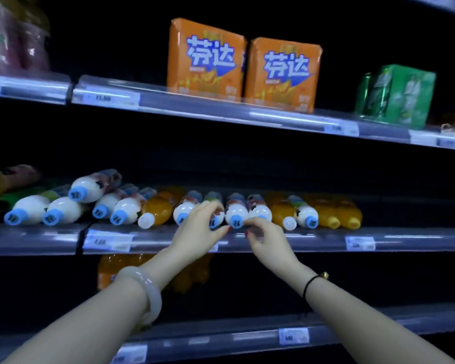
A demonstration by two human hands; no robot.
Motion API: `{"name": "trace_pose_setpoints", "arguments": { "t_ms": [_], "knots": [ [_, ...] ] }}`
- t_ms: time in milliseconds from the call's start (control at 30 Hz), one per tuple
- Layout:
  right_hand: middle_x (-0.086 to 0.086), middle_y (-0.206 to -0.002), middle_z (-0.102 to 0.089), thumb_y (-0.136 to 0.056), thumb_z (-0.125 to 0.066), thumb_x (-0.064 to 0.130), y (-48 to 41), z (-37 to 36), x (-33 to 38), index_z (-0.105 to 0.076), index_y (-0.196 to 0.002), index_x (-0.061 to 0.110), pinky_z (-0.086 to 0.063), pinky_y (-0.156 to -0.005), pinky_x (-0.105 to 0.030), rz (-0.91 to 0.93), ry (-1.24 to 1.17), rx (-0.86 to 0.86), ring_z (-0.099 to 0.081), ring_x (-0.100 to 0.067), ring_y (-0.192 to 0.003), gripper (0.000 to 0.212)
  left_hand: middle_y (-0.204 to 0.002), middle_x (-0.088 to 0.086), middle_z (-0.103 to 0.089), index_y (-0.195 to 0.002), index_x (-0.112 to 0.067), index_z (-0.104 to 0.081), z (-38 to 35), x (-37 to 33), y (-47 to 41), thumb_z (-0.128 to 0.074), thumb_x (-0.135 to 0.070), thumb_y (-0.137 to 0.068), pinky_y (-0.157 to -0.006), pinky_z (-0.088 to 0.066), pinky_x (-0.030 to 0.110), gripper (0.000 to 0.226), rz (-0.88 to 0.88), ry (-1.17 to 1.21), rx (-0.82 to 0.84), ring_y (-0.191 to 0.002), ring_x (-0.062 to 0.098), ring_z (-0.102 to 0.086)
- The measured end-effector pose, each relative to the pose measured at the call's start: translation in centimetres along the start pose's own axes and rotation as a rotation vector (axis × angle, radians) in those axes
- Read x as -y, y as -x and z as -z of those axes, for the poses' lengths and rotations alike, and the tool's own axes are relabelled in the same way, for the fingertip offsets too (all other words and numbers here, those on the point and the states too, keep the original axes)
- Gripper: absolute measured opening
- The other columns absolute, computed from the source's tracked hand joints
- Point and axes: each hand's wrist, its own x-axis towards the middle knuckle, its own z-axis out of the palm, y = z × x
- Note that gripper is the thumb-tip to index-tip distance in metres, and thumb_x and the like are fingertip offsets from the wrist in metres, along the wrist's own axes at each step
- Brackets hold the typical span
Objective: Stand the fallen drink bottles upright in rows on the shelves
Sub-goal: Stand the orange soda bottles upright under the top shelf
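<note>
Several white bottles with blue caps (pixel 236 215) and orange bottles (pixel 156 210) lie on their sides on the middle shelf (pixel 313 239), caps facing me. My left hand (pixel 199 228) curls over the neck of one lying white bottle (pixel 217 219) near the shelf's middle and grips it. My right hand (pixel 264 236) is just to its right, with thumb and forefinger bent at the cap end of another white bottle (pixel 260 211). That cap is hidden behind the fingers, so I cannot tell if it is held. The picture is blurred.
Two orange drink cartons (pixel 206 56) and a green can pack (pixel 397 95) stand on the upper shelf (pixel 221 109). More white bottles (pixel 63 208) are piled at the left, orange ones (pixel 336 214) lie at the right. Orange bottles (pixel 111 269) stand on the shelf below.
</note>
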Motion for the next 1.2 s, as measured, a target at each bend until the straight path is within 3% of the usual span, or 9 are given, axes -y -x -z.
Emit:
{"name": "trace_pose_setpoints", "arguments": {
  "t_ms": [100, 200, 333, 500, 633, 800, 900, 1100, 1200],
  "knots": [
    [0.0, -0.11, -0.063, -0.087, -0.054, 0.004, -1.0, 3.1, -1.1, -0.064, -0.113, 0.012, -0.049, -0.091, -0.029, -0.044, 0.053, -0.114, -0.06, -0.013, -0.098, 0.029, -0.097, -0.006, -0.056, -0.1, -0.024, -0.054, -2.0, -1.7, -3.4, -0.068, -0.032, -0.078, -0.084, -0.045, 0.041, 0.027, -0.101, -0.001, 0.084, -0.099, 0.016, -0.05],
    [-0.003, -0.111, -0.064, -0.086, -0.052, 0.001, -1.6, 6.0, -2.6, -0.064, -0.113, 0.011, -0.046, -0.089, -0.025, -0.09, 0.142, -0.184, -0.059, -0.017, -0.102, 0.031, -0.099, -0.007, -0.056, -0.102, -0.025, -0.055, -4.5, -2.9, -5.7, -0.071, -0.032, -0.074, -0.086, -0.044, 0.041, 0.033, -0.181, 0.04, 0.198, -0.099, 0.017, -0.049],
    [-0.006, -0.118, -0.062, -0.085, -0.052, -0.002, -1.5, 9.9, -5.7, -0.061, -0.116, 0.009, -0.042, -0.091, -0.025, -0.177, 0.263, -0.267, -0.057, -0.021, -0.11, 0.035, -0.131, -0.006, -0.051, -0.13, -0.025, -0.047, -7.8, -3.8, -7.3, -0.072, -0.038, -0.074, -0.102, -0.037, 0.035, 0.063, -0.284, -0.07, 0.39, -0.124, 0.015, -0.041],
    [-0.009, -0.129, -0.057, -0.074, -0.053, -0.004, -1.8, 15.5, -11.1, -0.057, -0.124, 0.011, -0.042, -0.098, -0.041, -0.3, 0.522, -0.18, -0.051, -0.033, -0.119, 0.052, -0.13, -0.005, -0.053, -0.126, -0.025, -0.048, -12.0, -6.4, -9.4, -0.07, -0.042, -0.072, -0.1, -0.04, 0.036, 0.062, -0.338, -0.066, 0.387, -0.123, 0.016, -0.043],
    [-0.002, -0.147, -0.039, -0.074, -0.052, 0.003, -2.8, 19.3, -16.4, -0.04, -0.139, 0.022, -0.032, -0.103, -0.043, -0.382, 0.693, -0.009, -0.038, -0.029, -0.131, 0.069, -0.136, -0.005, -0.05, -0.133, -0.028, -0.044, -16.1, -9.6, -11.3, -0.071, -0.039, -0.075, -0.103, -0.037, 0.036, 0.066, -0.323, -0.104, 0.367, -0.13, 0.017, -0.039],
    [0.004, -0.16, -0.013, -0.084, -0.061, 0.025, -4.3, 21.3, -21.8, -0.019, -0.148, 0.037, -0.015, -0.112, -0.048, -0.302, 0.738, 0.234, -0.013, -0.023, -0.145, 0.078, -0.156, -0.002, -0.024, -0.148, -0.026, -0.025, -21.2, -12.4, -13.2, -0.071, -0.034, -0.078, -0.114, -0.02, 0.037, 0.084, -0.357, -0.332, 0.587, -0.145, 0.018, -0.016],
    [0.004, -0.161, -0.007, -0.083, -0.066, 0.039, -4.9, 21.1, -23.5, -0.016, -0.148, 0.042, -0.009, -0.114, -0.049, -0.187, 0.725, 0.326, -0.005, -0.022, -0.147, 0.082, -0.156, -0.001, -0.024, -0.145, -0.028, -0.03, -23.3, -13.2, -13.8, -0.063, -0.027, -0.084, -0.113, -0.023, 0.044, 0.07, -0.342, -0.504, 0.615, -0.144, 0.022, -0.017],
    [0.004, -0.16, -0.011, -0.093, -0.051, 0.013, -4.8, 20.5, -25.6, -0.029, -0.144, 0.043, 0.002, -0.115, -0.052, -0.076, 0.496, 0.253, -0.005, -0.021, -0.147, 0.063, -0.143, 0.008, -0.046, -0.131, -0.02, -0.049, -24.8, -13.3, -14.1, -0.053, -0.021, -0.091, -0.107, -0.03, 0.043, 0.041, -0.527, -0.749, 0.486, -0.135, 0.026, -0.036],
    [0.006, -0.159, -0.013, -0.094, -0.052, 0.014, -4.5, 21.2, -25.8, -0.032, -0.143, 0.043, 0.002, -0.114, -0.055, -0.062, 0.399, 0.24, -0.007, -0.016, -0.147, 0.06, -0.131, 0.008, -0.054, -0.122, -0.017, -0.049, -24.8, -13.5, -14.0, -0.049, -0.028, -0.092, -0.102, -0.032, 0.04, 0.032, -0.581, -0.706, 0.361, -0.126, 0.025, -0.046]
  ]
}}
